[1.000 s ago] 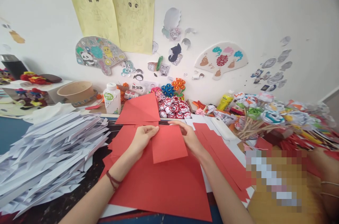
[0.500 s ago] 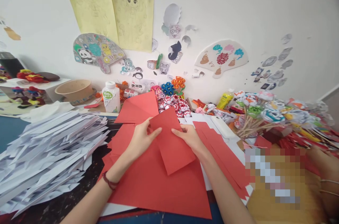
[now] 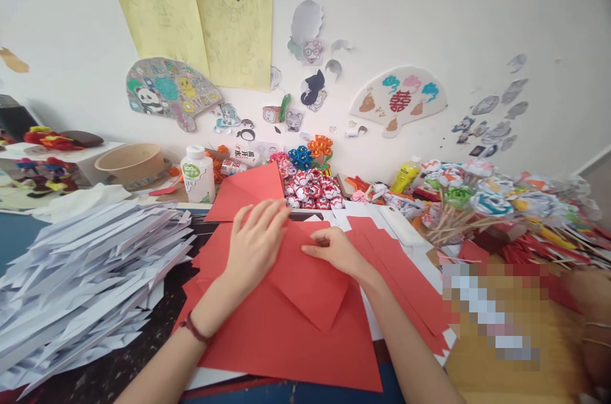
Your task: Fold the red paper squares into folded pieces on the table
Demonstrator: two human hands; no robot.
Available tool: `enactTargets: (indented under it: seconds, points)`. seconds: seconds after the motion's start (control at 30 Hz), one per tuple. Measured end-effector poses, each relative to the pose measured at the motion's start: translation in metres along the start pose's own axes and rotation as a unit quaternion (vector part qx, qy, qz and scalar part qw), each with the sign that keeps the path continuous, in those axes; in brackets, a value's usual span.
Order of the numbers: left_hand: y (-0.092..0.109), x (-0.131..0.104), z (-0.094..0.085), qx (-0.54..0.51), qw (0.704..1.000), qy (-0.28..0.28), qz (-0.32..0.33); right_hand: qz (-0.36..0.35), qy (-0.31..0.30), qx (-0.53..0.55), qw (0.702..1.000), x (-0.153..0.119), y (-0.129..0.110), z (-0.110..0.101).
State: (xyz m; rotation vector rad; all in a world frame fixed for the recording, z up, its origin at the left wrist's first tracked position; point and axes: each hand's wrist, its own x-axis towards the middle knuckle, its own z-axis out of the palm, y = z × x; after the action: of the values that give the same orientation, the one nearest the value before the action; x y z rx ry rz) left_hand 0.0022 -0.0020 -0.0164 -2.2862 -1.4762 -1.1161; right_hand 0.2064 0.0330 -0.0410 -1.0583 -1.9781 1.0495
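Observation:
A small red paper rectangle (image 3: 312, 283) lies at a slant on a large red sheet (image 3: 286, 353). My left hand (image 3: 255, 242) is palm down over its upper left part, fingers extended, the thumb hidden. At its upper right, my right hand (image 3: 334, 251) has thumb and forefinger apart with nothing between them. Behind my left hand is another red sheet (image 3: 248, 188). More red strips (image 3: 396, 270) lie to the right on white paper.
A heap of white paper strips (image 3: 90, 283) fills the left. Behind stand a white bottle (image 3: 198, 175), a round tub (image 3: 131, 162) and a yellow bottle (image 3: 405, 176). Paper flowers (image 3: 491, 203) crowd the right, near another person's blurred hand (image 3: 587, 296).
The small red paper has come down from between my hands onto the large sheet. My left hand has turned palm down over it, and my right thumb and forefinger have let it go.

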Motion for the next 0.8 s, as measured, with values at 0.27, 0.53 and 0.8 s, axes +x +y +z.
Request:
enactTargets:
  seconds: [0.27,0.53,0.8]
  points:
    - [-0.002,-0.004,0.014,-0.144,0.973,-0.179,-0.022,0.009,-0.065,0.046,0.997,-0.004,-0.01,-0.003]
    - [-0.002,0.0,0.008,-0.272,0.938,-0.195,-0.086,-0.014,-0.076,0.038,0.996,-0.004,-0.008,-0.005]
    - [0.004,0.001,0.008,-0.254,0.94,-0.21,-0.087,-0.03,-0.062,-0.009,0.998,-0.004,-0.009,-0.003]
